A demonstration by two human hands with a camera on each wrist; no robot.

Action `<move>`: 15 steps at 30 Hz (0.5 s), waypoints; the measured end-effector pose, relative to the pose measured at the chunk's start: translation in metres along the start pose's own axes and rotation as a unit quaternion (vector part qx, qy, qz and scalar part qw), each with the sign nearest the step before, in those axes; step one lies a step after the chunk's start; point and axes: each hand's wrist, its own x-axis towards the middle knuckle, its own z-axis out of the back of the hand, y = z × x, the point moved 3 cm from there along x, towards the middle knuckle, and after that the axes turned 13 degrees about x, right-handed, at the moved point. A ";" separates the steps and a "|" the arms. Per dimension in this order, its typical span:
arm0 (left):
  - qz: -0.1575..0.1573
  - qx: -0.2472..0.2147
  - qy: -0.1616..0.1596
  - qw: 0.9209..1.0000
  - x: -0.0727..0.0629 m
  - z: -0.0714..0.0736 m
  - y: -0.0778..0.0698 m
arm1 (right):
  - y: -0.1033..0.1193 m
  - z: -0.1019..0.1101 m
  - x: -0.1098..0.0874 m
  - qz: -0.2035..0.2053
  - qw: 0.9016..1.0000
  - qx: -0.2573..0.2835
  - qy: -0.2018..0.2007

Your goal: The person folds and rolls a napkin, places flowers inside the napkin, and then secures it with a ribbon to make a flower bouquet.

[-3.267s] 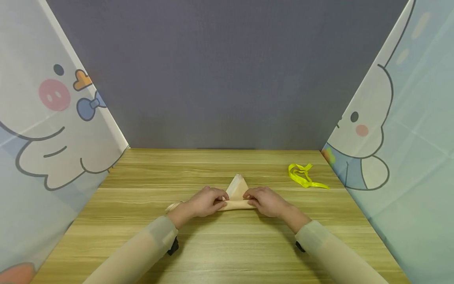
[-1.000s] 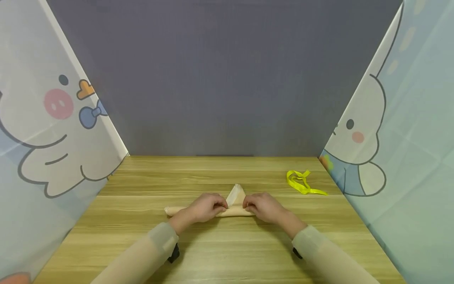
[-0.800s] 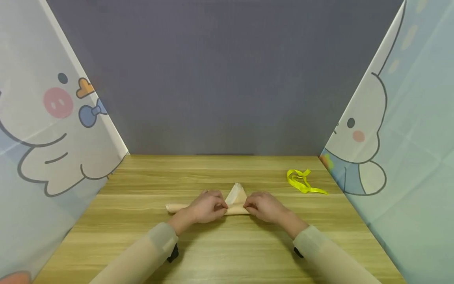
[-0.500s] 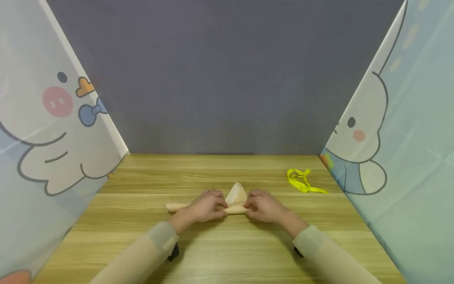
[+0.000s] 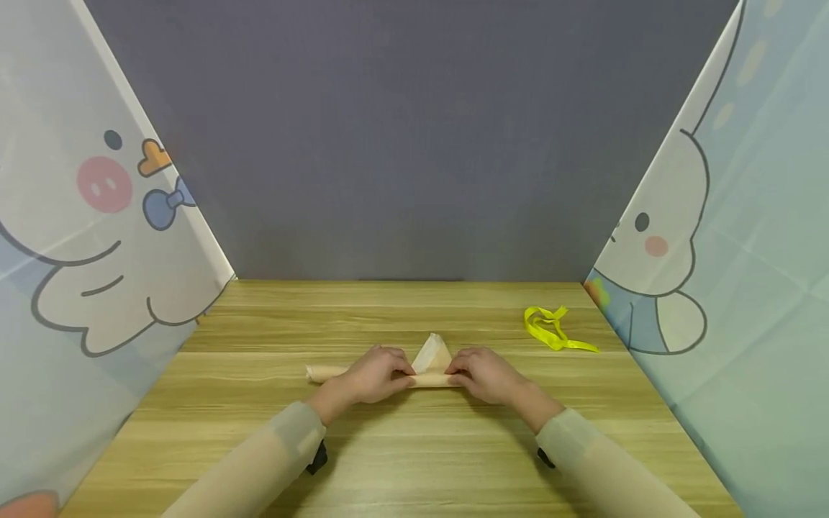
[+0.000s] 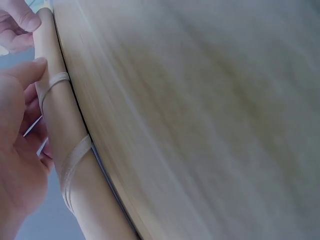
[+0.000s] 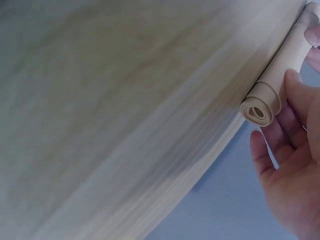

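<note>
A thin beige sheet, rolled into a slim tube (image 5: 432,381), lies crosswise on the wooden table (image 5: 414,453). One pale triangular corner (image 5: 432,354) stays flat beyond the roll, between the hands. My left hand (image 5: 378,375) pinches the tube left of that corner, thumb on the near side. On the corner's other side my right hand (image 5: 482,375) holds the tube near its right end. The left wrist view shows slanting layer edges along the tube (image 6: 75,145). In the right wrist view its spiral end (image 7: 257,111) shows beside the right thumb.
A bright yellow ribbon (image 5: 553,331) lies loosely looped at the back right of the table. A dark grey panel (image 5: 414,144) stands behind the table. Cartoon-printed cloth walls (image 5: 84,237) flank both sides.
The flat corner beyond the roll is somewhat shorter than at the earliest frame, and the tube is tighter. Both hands keep their places on it with small finger shifts. The ribbon stays put.
</note>
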 end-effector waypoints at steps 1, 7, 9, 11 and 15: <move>0.001 -0.007 -0.001 1.000 0.000 0.000 0.000 | 0.000 0.000 0.000 0.002 1.000 0.001 -0.001; 0.001 -0.038 0.000 0.999 0.000 0.001 0.003 | -0.002 0.001 0.000 0.007 1.000 0.000 -0.003; 0.000 -0.048 0.001 0.999 -0.001 0.001 0.003 | -0.002 0.002 0.000 0.007 1.000 -0.001 -0.002; 0.003 -0.059 0.004 0.998 0.000 0.001 0.003 | -0.002 0.002 0.000 0.006 1.000 0.009 -0.003; 0.007 -0.068 0.004 0.998 0.002 0.000 0.002 | -0.002 0.001 0.000 0.017 0.999 0.035 -0.011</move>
